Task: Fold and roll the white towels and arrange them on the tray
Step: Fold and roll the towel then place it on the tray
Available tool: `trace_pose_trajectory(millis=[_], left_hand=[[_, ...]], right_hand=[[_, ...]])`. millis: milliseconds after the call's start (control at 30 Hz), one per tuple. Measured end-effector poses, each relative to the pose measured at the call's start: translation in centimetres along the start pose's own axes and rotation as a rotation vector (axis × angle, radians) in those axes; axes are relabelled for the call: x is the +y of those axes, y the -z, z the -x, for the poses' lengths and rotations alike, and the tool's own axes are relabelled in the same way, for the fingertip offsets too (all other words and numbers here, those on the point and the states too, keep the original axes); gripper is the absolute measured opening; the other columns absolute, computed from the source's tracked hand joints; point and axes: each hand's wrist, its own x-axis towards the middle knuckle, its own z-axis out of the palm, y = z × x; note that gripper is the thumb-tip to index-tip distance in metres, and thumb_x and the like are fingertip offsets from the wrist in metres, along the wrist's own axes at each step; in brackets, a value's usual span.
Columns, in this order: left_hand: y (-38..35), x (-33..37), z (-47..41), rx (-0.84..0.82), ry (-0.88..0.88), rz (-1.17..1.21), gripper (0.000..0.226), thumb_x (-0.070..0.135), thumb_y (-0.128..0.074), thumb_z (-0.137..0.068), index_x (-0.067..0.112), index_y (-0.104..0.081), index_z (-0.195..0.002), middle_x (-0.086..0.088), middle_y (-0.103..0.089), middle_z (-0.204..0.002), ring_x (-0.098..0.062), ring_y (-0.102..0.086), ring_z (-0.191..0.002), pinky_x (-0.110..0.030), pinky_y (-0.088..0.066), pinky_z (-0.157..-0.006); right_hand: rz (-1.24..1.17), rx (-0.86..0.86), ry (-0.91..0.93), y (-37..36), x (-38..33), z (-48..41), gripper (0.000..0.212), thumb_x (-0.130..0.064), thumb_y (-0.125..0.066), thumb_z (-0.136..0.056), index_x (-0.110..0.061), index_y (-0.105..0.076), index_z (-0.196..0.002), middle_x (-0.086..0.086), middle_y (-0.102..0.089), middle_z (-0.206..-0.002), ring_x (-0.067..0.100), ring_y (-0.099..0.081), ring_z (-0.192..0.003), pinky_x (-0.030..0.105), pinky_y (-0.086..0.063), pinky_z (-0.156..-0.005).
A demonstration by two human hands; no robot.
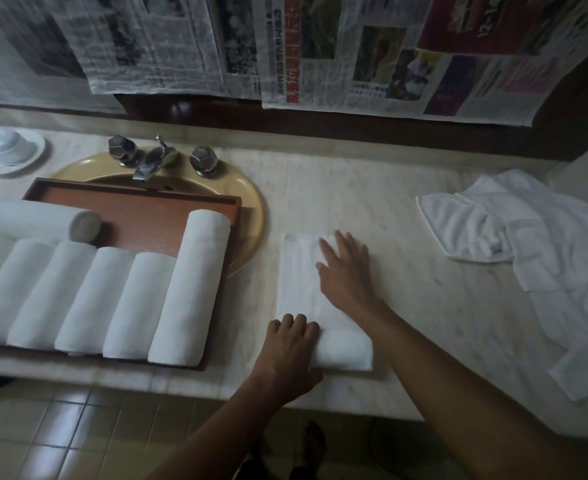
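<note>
1. Left hand (290, 344): fingers curled over the rolled near end of the folded towel (303, 282) on the worktop (406, 237).
2. Right hand (346, 268): fingers straight, pressing the towel's flat part.
3. Left of the fingers, rolled towels (119, 299) lie in the tray (136, 206); loose towels (545, 237) lie well to their right.

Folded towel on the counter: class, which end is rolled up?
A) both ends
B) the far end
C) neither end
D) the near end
D: the folded towel has its roll at the near end, gripped by the left hand; the right hand rests flat on the unrolled far part.
</note>
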Motion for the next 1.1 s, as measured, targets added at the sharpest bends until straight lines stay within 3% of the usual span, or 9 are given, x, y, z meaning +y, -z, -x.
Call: trace_pose_trajectory(millis=[167,367,467,533,600,733,833,967,1100], left_hand=[[-0.1,-0.2,-0.2,-0.003,0.001,-0.011,0.059,0.057,-0.063,-0.078,0.022,-0.049,-0.124,0.0,-0.05,-0.116,-0.023,-0.046,-0.1,-0.042,-0.043,-0.094],[0.2,-0.1,-0.3,-0.021,0.003,-0.02,0.06,0.056,-0.064,-0.078,0.022,-0.047,-0.124,0.001,-0.049,-0.117,-0.024,-0.046,-0.102,-0.041,-0.041,-0.094],[0.3,-0.1,-0.4,-0.016,-0.001,-0.03,0.06,0.057,-0.065,-0.076,0.021,-0.05,-0.123,0.001,-0.051,-0.115,-0.025,-0.049,-0.102,-0.042,-0.043,-0.092],[0.3,-0.1,-0.3,-0.019,-0.004,-0.029,0.061,0.057,-0.064,-0.078,0.021,-0.049,-0.125,0.001,-0.05,-0.116,-0.024,-0.048,-0.102,-0.041,-0.043,-0.093],[0.4,-0.1,-0.1,-0.011,-0.025,-0.033,0.06,0.056,-0.065,-0.079,0.021,-0.049,-0.125,0.0,-0.051,-0.116,-0.023,-0.047,-0.102,-0.041,-0.043,-0.093],[0.4,-1.4,0.6,-0.035,-0.122,0.002,0.065,0.051,-0.065,-0.082,0.021,-0.046,-0.136,0.002,-0.05,-0.124,-0.022,-0.048,-0.109,-0.039,-0.043,-0.099],[0.1,-2.9,2.6,-0.031,-0.176,0.102,0.073,0.051,-0.065,-0.09,0.019,-0.036,-0.149,0.001,-0.049,-0.14,-0.019,-0.049,-0.121,-0.035,-0.041,-0.106],[-0.3,-3.7,5.9,-0.022,-0.206,0.194,0.069,0.056,-0.058,-0.096,0.018,-0.036,-0.149,0.0,-0.045,-0.15,-0.016,-0.047,-0.132,-0.027,-0.035,-0.111],[-0.2,-4.3,7.3,0.03,-0.157,0.263,0.068,0.065,-0.054,-0.092,0.026,-0.041,-0.147,0.01,-0.04,-0.144,-0.009,-0.047,-0.123,-0.028,-0.043,-0.104]], right_hand=[[-0.02,-0.139,-0.052,0.1,4.2,-2.2,0.057,-0.04,-0.033,-0.11,-0.022,-0.021,-0.163,0.002,-0.012,-0.172,0.029,-0.011,-0.158,0.057,-0.011,-0.124],[-0.402,-0.086,0.045,4.6,3.3,5.3,0.048,-0.041,-0.049,-0.107,-0.024,-0.05,-0.151,0.001,-0.041,-0.162,0.02,-0.036,-0.148,0.037,-0.029,-0.123],[-0.368,-0.178,0.151,5.0,2.8,12.2,0.063,-0.054,-0.059,-0.098,-0.027,-0.046,-0.154,-0.007,-0.038,-0.161,0.011,-0.031,-0.147,0.027,-0.024,-0.123],[-0.272,-0.263,0.187,3.9,3.3,15.3,0.078,-0.057,-0.064,-0.094,-0.031,-0.032,-0.16,-0.011,-0.028,-0.166,0.009,-0.024,-0.151,0.03,-0.023,-0.124],[-0.265,-0.236,0.214,2.6,3.9,16.8,0.078,-0.048,-0.066,-0.096,-0.031,-0.027,-0.161,-0.007,-0.031,-0.165,0.012,-0.03,-0.15,0.034,-0.031,-0.123],[-0.304,-0.196,0.211,1.8,4.0,17.4,0.073,-0.038,-0.072,-0.094,-0.025,-0.039,-0.157,-0.003,-0.046,-0.156,0.014,-0.043,-0.139,0.022,-0.029,-0.113],[-0.315,-0.182,0.187,1.6,3.7,18.6,0.079,-0.043,-0.078,-0.086,-0.025,-0.044,-0.155,-0.005,-0.05,-0.153,0.014,-0.043,-0.138,0.024,-0.03,-0.112],[-0.416,-0.22,0.112,1.0,3.5,20.8,0.079,-0.052,-0.082,-0.078,-0.037,-0.05,-0.148,-0.015,-0.051,-0.149,0.006,-0.04,-0.136,0.026,-0.031,-0.112],[-0.459,-0.188,0.057,0.5,3.7,21.7,0.067,-0.06,-0.076,-0.08,-0.041,-0.055,-0.14,-0.022,-0.052,-0.14,0.0,-0.04,-0.125,0.028,-0.037,-0.108]])
